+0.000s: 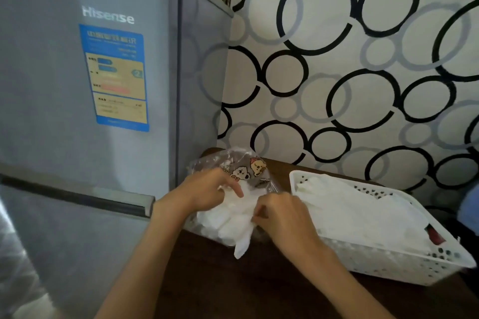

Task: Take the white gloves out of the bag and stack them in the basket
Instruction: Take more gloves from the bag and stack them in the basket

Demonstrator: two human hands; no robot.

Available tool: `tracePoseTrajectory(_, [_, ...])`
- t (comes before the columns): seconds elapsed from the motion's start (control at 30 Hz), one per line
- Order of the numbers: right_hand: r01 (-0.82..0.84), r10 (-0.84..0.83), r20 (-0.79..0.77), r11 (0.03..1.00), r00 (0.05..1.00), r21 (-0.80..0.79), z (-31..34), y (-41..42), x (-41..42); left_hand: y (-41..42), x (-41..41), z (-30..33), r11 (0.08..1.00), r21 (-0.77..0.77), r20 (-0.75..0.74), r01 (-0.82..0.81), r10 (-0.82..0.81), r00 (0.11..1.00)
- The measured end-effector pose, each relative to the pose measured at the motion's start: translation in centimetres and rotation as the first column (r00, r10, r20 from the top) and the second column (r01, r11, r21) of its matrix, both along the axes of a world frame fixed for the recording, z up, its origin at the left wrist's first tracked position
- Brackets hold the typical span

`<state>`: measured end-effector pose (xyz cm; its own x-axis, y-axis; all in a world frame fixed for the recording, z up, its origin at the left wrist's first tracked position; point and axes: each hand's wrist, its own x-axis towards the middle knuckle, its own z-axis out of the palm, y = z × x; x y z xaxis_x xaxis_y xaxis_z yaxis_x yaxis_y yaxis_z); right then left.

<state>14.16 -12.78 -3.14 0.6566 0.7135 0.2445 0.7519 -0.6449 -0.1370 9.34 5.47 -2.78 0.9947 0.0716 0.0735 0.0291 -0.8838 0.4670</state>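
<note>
Over the bag (234, 166), both hands seemingly pinch gloves (233, 217)

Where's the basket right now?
In the head view, the white basket sits on the dark table at the right, against the circle-patterned wall, just right of the bag and both hands.

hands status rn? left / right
Left hand: fingers curled, gripping the bag and gloves.
Right hand: fingers curled, pinching a glove from the same pile.
</note>
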Motion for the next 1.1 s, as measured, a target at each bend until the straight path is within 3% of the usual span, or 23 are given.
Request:
tracePoseTrajectory(0.2, [0.047, -0.030, -0.084, 0.978, 0.996, 0.205, 1.5, -1.3, 1.1, -1.1, -0.3, 0.1, 0.992, 0.080, -0.009, -0.099, 0.100, 0.995])
tracePoseTrajectory(0.27, [0.101, -0.029, -0.222, 0.943, 0.975, 0.318, 1.8, -1.1, 1.6, -1.1, -0.3, 0.1, 0.989, 0.090, 0.029, -0.116, 0.114, 0.993])
tracePoseTrajectory(0.37, [0.251, 0.035, -0.506, 0.837, 0.862, 0.487, 2.2, -0.9, 1.9, -1.0, -0.1, 0.2, 0.989, 0.099, 0.033, -0.106, 0.104, 0.994])
tracePoseTrajectory(0.43, [0.307, 0.079, -0.583, 0.788, 0.809, 0.533, 2.3, -1.1, 1.9, -0.9, -0.1, 0.1, 0.990, 0.097, 0.022, -0.098, 0.097, 0.995])
tracePoseTrajectory(0.53, [0.261, 0.159, -0.610, 0.800, 0.776, 0.540, 2.7, -1.3, 1.7, -0.6, 0.0, -0.1, 0.990, 0.096, 0.009, -0.106, 0.105, 0.994])
tracePoseTrajectory(0.7, [0.248, 0.158, -0.560, 0.776, 0.813, 0.580, 3.8, -1.6, 1.9, -0.3, 0.0, -0.2, 0.990, 0.097, -0.003, -0.102, 0.103, 0.995])
tracePoseTrajectory(0.8, [0.292, 0.154, -0.540, 0.705, 0.827, 0.647, 4.6, -1.6, 2.1, -0.1, 0.1, -0.3, 0.989, 0.092, 0.017, -0.115, 0.114, 0.993])
tracePoseTrajectory(1.0, [0.356, 0.207, -0.608, 0.651, 0.766, 0.670, 6.4, -1.5, 2.1, -0.4, 0.3, -0.2, 0.990, 0.102, -0.012, -0.101, 0.103, 0.995])
tracePoseTrajectory(1.1, [0.400, 0.238, -0.672, 0.649, 0.701, 0.647, 7.4, -1.7, 2.4, -0.5, 0.0, 0.4, 1.000, -0.022, 0.028, -0.012, 0.013, 1.000])
